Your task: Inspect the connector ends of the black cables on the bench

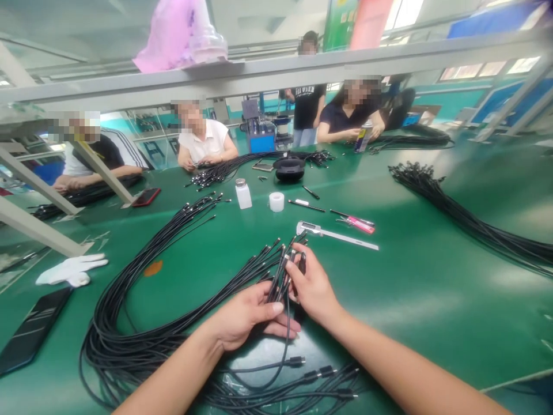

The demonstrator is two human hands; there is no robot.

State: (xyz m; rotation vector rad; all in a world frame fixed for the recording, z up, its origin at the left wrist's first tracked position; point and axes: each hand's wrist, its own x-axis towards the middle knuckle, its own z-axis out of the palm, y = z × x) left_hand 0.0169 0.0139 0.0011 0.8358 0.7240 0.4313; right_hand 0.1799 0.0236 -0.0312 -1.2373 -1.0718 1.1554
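Note:
Several black USB cables (279,288) with metal-tipped plugs are gathered in my left hand (250,314), its thumb lying across them and its lower fingers beneath. My right hand (315,282) pinches the plug ends at the top of that group, thumb and fingers closed on them. One cable hangs down from between my hands. A large bundle of black cables (108,311) curves across the table on the left, with plugs fanned out behind my hands. More cable plugs (324,373) lie on the table just below my hands, partly behind my forearms.
Beyond my hands lie a digital caliper (341,235), a tape roll (276,202), a white bottle (243,195) and pens. A white glove (71,270) and a dark phone-like slab (34,328) are left. Another cable bundle (466,219) lies right. Co-workers sit across the green table (410,288).

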